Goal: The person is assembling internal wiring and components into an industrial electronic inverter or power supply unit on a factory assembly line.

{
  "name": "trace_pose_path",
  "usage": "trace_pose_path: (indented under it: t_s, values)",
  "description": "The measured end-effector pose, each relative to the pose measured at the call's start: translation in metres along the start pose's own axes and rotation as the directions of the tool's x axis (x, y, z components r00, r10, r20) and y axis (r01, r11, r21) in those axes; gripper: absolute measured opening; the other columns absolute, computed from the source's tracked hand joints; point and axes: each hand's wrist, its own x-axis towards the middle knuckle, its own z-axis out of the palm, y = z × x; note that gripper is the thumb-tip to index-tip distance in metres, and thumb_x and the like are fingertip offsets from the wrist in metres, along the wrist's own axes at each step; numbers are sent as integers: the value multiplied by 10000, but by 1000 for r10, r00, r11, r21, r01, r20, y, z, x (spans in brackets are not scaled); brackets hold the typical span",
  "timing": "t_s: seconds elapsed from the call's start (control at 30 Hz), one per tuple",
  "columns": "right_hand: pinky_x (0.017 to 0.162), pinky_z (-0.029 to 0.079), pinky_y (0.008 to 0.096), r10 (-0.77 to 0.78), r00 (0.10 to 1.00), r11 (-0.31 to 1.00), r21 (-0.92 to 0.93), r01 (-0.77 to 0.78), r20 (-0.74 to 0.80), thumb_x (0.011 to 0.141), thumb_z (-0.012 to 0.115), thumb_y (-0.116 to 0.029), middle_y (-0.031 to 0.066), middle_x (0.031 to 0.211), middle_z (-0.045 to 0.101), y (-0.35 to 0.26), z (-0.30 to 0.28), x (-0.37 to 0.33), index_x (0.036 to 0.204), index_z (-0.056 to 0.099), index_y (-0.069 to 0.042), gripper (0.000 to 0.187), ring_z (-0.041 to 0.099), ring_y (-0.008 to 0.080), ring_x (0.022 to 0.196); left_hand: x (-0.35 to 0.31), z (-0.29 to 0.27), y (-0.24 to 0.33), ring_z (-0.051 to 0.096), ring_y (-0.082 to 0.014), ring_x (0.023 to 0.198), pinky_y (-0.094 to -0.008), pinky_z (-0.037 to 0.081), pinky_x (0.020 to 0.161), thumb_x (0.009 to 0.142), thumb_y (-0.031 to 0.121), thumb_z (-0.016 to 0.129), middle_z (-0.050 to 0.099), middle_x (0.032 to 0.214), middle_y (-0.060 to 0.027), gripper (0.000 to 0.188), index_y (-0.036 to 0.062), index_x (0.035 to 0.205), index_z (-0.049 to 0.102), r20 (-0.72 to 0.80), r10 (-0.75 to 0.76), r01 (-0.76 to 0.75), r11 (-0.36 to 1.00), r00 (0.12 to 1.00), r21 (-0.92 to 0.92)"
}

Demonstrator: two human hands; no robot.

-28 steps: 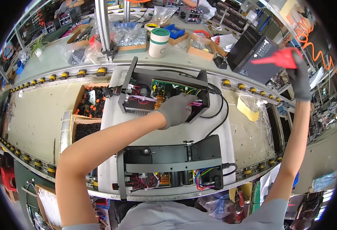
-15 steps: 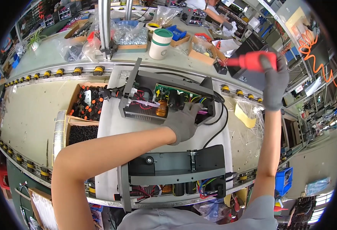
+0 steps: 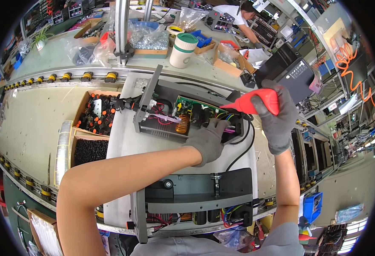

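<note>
My right hand (image 3: 280,123), in a grey glove, grips a red squeeze bottle (image 3: 265,101) with a tapered nozzle. The nozzle points left and slightly down, its tip over the right part of an open dark grey metal housing (image 3: 162,133). Inside sit a green circuit board (image 3: 185,102), a copper coil (image 3: 182,123) and coloured wires (image 3: 228,116). My gloved left hand (image 3: 205,143) reaches over the housing's near wall, fingers bent down beside the wires. What those fingertips grip is hidden. A second open housing (image 3: 196,208) lies closer to me.
Left of the housing stand a box of black and orange parts (image 3: 97,114) and a box of small black pieces (image 3: 91,151). Behind the roller rail are a white cup with a green lid (image 3: 183,51) and parts boxes. Another person (image 3: 238,19) works at the far bench.
My right hand has come down and left with the red bottle, bringing its nozzle over the housing. My left hand stays at the wires. The view has shifted slightly.
</note>
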Motion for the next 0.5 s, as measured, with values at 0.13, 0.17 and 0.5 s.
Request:
trace_pose_path:
  t_s: [0.13, 0.17, 0.5]
  values:
    - [806, 540, 308, -9, 1000, 1000, -16, 10, 20, 768, 828, -229, 99, 1000, 711, -1, 6, 0, 1068, 660, -64, 382, 695, 195, 872, 0, -1, 0, 599, -433, 1096, -503, 513, 881, 877, 236, 604, 403, 1405, -218, 634, 143, 1424, 299, 11, -2, 2, 1000, 1000, -7]
    - [802, 543, 310, -13, 1000, 1000, -24, 14, 24, 768, 826, -229, 96, 994, 713, -2, 7, 0, 1067, 661, -65, 379, 698, 197, 870, 0, -1, 0, 598, -432, 1099, -504, 513, 881, 877, 236, 604, 404, 1404, -217, 633, 141, 1424, 300, 10, -4, 4, 1000, 1000, -10]
    - [795, 540, 315, -37, 997, 998, -40, 40, 65, 778, 813, -242, 84, 986, 705, -2, 14, 2, 1036, 661, -74, 344, 694, 219, 861, 1, -1, 0, 591, -420, 1123, -495, 513, 902, 874, 238, 605, 400, 1407, -214, 624, 130, 1418, 318, 16, 1, -1, 1000, 1000, -10]
